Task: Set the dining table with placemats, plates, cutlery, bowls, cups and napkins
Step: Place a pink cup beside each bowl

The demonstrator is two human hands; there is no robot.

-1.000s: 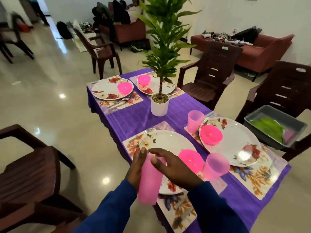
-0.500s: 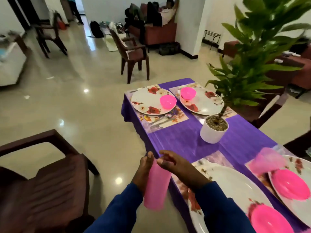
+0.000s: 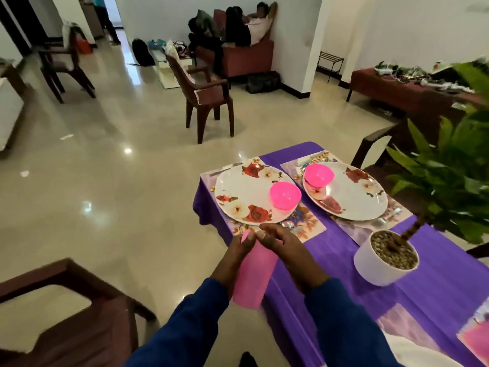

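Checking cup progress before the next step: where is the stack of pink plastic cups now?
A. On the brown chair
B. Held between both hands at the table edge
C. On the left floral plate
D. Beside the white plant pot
B: the stack of pink plastic cups sits between the left hand and right hand.

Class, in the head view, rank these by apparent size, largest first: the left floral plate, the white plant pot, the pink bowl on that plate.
1. Left floral plate
2. White plant pot, though it sits nearer the camera
3. Pink bowl
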